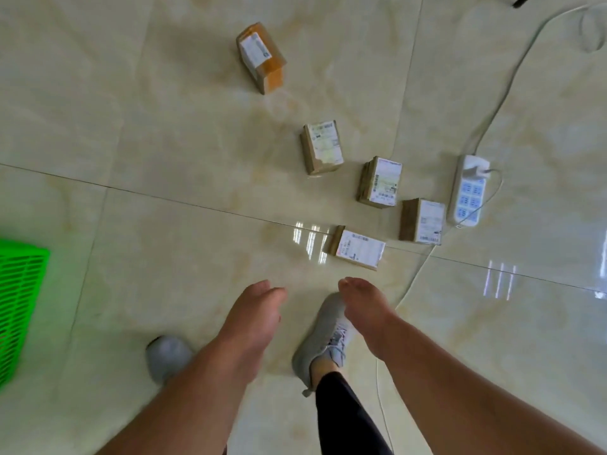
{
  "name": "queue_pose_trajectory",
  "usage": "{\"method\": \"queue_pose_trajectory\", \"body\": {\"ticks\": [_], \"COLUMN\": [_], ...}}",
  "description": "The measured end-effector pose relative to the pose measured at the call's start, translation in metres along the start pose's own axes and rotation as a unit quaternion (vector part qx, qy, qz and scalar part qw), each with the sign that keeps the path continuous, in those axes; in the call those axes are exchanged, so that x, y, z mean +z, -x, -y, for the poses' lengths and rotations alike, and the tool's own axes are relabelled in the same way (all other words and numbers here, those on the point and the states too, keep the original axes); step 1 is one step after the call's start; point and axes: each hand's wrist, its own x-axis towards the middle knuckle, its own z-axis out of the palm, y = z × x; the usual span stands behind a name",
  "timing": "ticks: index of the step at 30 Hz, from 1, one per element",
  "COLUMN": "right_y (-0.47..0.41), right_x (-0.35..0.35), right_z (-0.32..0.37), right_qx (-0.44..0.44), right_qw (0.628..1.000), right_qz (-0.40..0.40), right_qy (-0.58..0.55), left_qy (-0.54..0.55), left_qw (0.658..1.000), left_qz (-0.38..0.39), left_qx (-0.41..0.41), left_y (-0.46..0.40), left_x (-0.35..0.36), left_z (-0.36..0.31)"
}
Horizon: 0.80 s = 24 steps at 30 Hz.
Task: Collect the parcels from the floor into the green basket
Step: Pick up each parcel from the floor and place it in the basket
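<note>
Glossy cream marble-patterned floor tiles [164, 142] spread everywhere, crossed by thin dark grout lines. At the left edge sits the green basket [19, 300], slatted plastic (blurred). Five brown cardboard parcels [359, 249] with white labels lie scattered on the floor from far centre to near right, beside a white power strip [466, 192]. Left hand [253, 310] and right hand [364, 307] hang empty, each grip loosely curled.

Single head-worn wide-angle view, aimed steeply down and forward at the tiled floor [197, 142] from standing height. Both forearms enter from the bottom edge; the green basket [19, 307] is cropped at the left edge, and straight tile joints bow near the margins.
</note>
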Motion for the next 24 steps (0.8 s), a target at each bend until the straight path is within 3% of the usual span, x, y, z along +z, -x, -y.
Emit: {"method": "queue_pose_trajectory", "body": {"ticks": [6,13,24], "right_y": [-0.033,-0.046,-0.111], "right_x": [-0.067,-0.102,-0.130], "right_z": [-0.011,-0.020,-0.006], "right_qx": [-0.025,-0.006,-0.058], "right_qw": [0.995,0.995,0.974], "right_qz": [-0.024,-0.053,-0.006], "right_qy": [0.090,0.084,0.221], "left_qy": [0.009,0.018,0.060], "left_qw": [0.995,0.995,0.991], "left_qz": [0.088,0.073,0.038], "left_qx": [-0.048,-0.058,-0.115], "left_y": [0.000,-0.010,-0.050], "left_x": [0.058,0.091,0.152], "left_z": [0.015,0.025,0.036]}}
